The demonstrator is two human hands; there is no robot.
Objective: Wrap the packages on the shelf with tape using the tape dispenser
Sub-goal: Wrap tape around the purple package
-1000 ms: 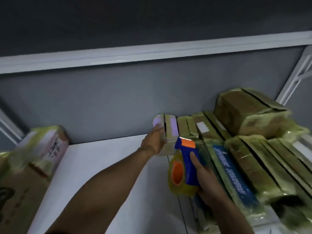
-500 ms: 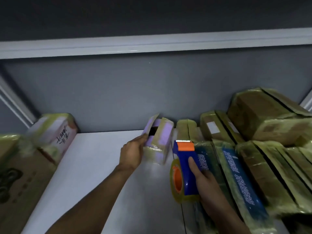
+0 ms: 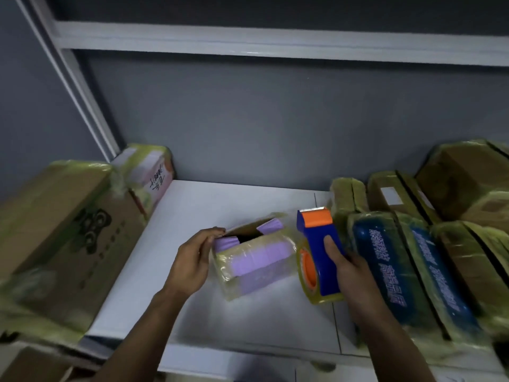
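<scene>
A small purple box [image 3: 259, 263], partly wrapped in yellowish tape and with its top flaps open, lies on the white shelf [image 3: 220, 199] near the middle. My left hand [image 3: 192, 260] grips its left end, fingers curled over the open flap. Just right of the box, my right hand [image 3: 347, 266] holds the blue and orange tape dispenser [image 3: 319, 252] upright, its roll of yellowish tape facing the box. The dispenser's serrated blade points away from me.
Tape-wrapped packages crowd the right side, including two blue ones [image 3: 385, 263] and brown boxes [image 3: 468, 183] behind. A large brown carton [image 3: 63, 232] and a small pink-white box [image 3: 151, 175] stand at the left. An upper shelf [image 3: 248, 42] hangs overhead.
My left hand has pulled the purple box away from the row of packages towards me and the shelf's middle. My right hand with the dispenser stayed beside it. The view has dropped lower.
</scene>
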